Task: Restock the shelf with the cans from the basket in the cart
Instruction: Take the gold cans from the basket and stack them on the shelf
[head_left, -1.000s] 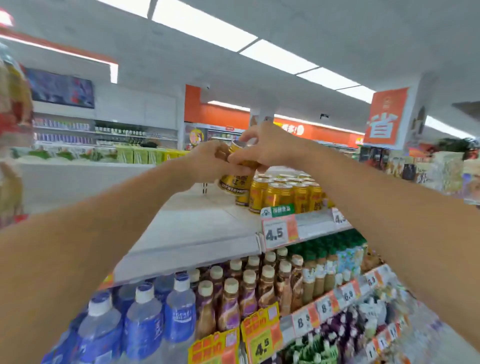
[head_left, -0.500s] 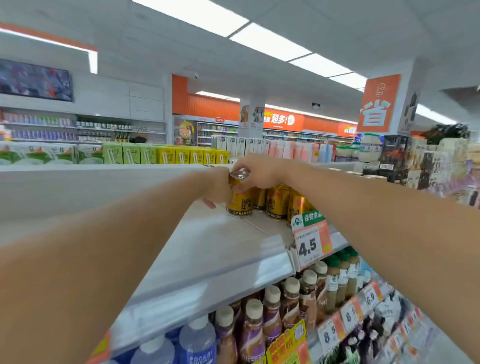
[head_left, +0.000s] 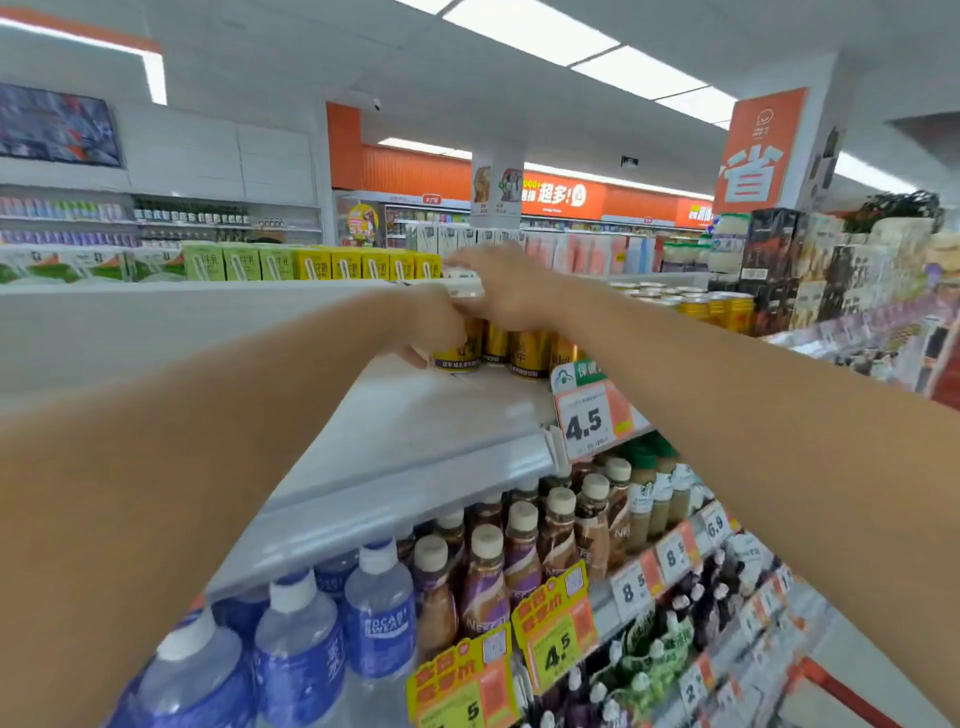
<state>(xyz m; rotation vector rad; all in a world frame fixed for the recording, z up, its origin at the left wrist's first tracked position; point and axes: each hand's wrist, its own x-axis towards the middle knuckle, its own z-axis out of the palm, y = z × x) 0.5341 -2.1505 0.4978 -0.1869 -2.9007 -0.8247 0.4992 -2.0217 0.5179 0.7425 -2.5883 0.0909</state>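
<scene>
Supermarket top shelf (head_left: 415, 415) stood half bare; my left hand (head_left: 434, 317) and right hand (head_left: 501, 291) gripped the gold can (head_left: 457, 353), seating it beside its row.

Can (head_left: 457, 353) top behind hands (head_left: 467, 306)

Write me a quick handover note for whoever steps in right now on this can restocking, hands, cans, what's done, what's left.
Left hand: at the end gold can on the top shelf, fingers around its left side; the grip is partly hidden.
Right hand: over the tops of the gold cans, its hold blurred and unclear.
Cans: a row of gold cans stands behind the 4.5 price tag, more further right.
Done: that end can stands on the shelf beside the row.
Left: release it, align it, then fetch more from the basket, which is out of view. Bare shelf remains to the left.
</scene>
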